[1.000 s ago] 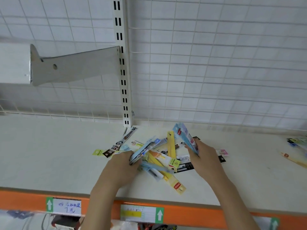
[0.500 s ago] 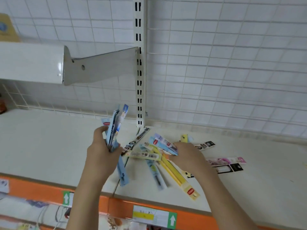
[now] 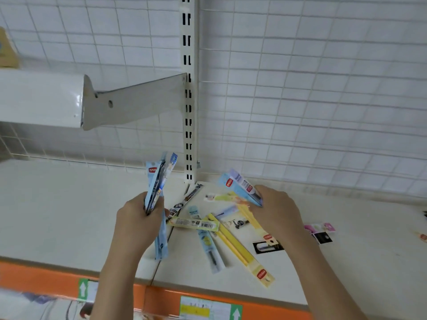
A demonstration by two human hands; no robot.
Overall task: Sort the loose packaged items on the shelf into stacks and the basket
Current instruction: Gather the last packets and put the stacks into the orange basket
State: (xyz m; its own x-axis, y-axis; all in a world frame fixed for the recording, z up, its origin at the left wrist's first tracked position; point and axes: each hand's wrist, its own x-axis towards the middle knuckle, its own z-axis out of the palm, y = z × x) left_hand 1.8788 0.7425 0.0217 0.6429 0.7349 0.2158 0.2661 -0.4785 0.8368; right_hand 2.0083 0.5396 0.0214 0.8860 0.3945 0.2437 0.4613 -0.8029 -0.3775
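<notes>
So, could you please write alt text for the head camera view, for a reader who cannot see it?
A left hand grips a bundle of blue pen packets upright while the right hand lifts two more blue packets from a loose pile, including long yellow packets, on a white shelf with an orange front edge and a wire grid back.

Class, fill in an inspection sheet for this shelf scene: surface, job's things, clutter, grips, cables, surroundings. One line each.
Surface: cream shelf with an orange front edge carrying price labels.
Job's things: loose packets scattered mid-shelf, among them a long yellow packet and a black packet; no basket in view.
Clutter: pink packet lying apart at the right.
Grips: left hand grips a blue bundle held upright; right hand grips two pale blue packets over the pile.
Cables: nothing seen.
Surroundings: white wire grid behind, slotted upright, bracket under an upper shelf.
</notes>
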